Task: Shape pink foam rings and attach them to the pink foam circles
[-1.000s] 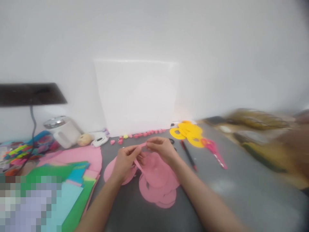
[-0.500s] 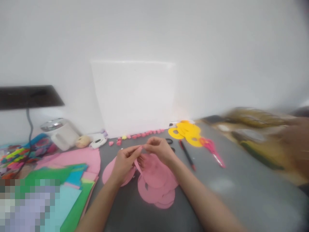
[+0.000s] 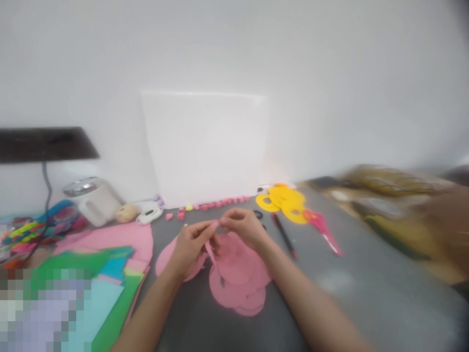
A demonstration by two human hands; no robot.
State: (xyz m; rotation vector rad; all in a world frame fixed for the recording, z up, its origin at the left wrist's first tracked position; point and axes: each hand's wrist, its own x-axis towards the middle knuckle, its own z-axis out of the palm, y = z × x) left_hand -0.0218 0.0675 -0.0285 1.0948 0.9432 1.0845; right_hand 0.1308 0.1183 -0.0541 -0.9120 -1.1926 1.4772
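My left hand [image 3: 188,244] and my right hand [image 3: 244,227] meet above the grey table [image 3: 366,293], both pinching a thin pink paper strip [image 3: 212,237] between their fingertips. The strip runs down from the pinch toward a pile of pink paper discs [image 3: 238,281] lying just below the hands. Another pink disc [image 3: 163,259] shows under my left wrist. Both hands are closed on the strip.
A stack of pink, green and blue paper sheets [image 3: 110,274] lies at the left. Yellow paper rings [image 3: 284,200], pink scissors [image 3: 322,230] and a dark pen [image 3: 286,237] lie to the right. A white board [image 3: 205,146] leans on the wall; small pink pieces [image 3: 216,204] line its foot. A white jug [image 3: 93,200] stands left.
The hands stay at the same spot, still pinching the strip; the fingers shift slightly. The view drifts a little.
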